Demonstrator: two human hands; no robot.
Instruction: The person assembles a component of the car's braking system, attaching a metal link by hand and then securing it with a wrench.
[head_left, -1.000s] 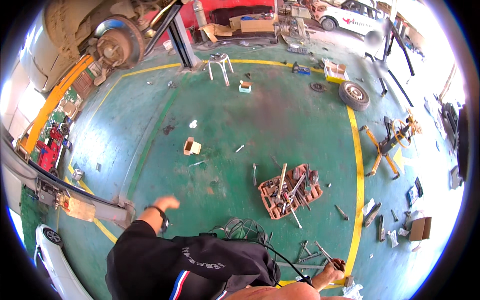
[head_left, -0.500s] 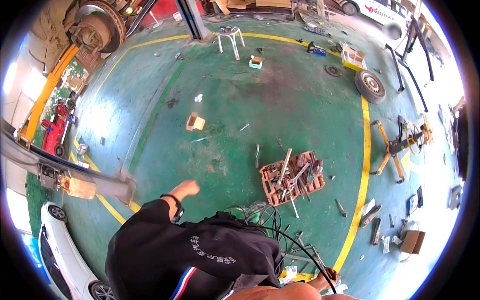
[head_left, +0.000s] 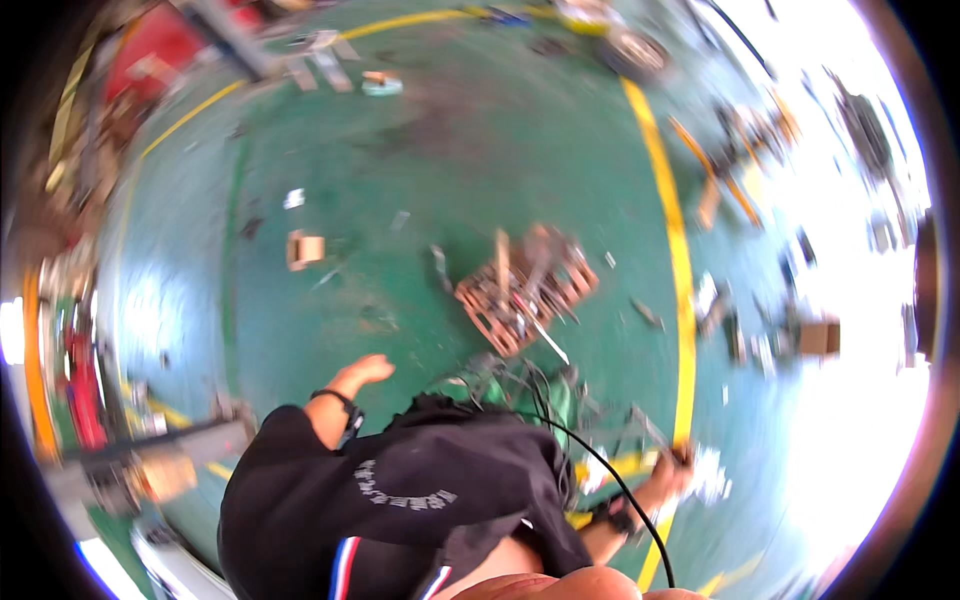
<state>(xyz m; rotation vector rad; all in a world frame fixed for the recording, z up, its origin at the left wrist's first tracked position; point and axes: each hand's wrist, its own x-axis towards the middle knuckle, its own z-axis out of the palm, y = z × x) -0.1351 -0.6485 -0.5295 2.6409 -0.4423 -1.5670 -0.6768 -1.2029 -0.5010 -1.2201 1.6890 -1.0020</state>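
Note:
My left hand (head_left: 374, 369), with a dark band at its wrist, hangs over the green floor in front of my dark shirt. Nothing shows in it, but blur hides how its fingers are set. Low on the right, my right hand (head_left: 672, 474) is closed beside crumpled clear plastic (head_left: 710, 476). A thin metal rod (head_left: 650, 428) runs up to its fingers, where a small dark thing is too blurred to name. Ahead lies an orange-brown tool case (head_left: 487, 328), heaped with tools, among them a wooden handle (head_left: 502, 262). Dark cables (head_left: 540, 398) loop over a green object (head_left: 565, 400) near my shirt.
A small cardboard box (head_left: 307, 250) sits ahead on the left, a white stool (head_left: 325, 62) farther off. Right of the yellow line (head_left: 672, 225) are a yellow-legged stand (head_left: 715, 180), a brown box (head_left: 820, 338) and loose parts. A tyre (head_left: 634, 54) lies at far right.
The view has swung right and blurred, so floor things sit farther left. My right hand and forearm have come further into view, reaching right beside the plastic. My left hand stays near the same spot.

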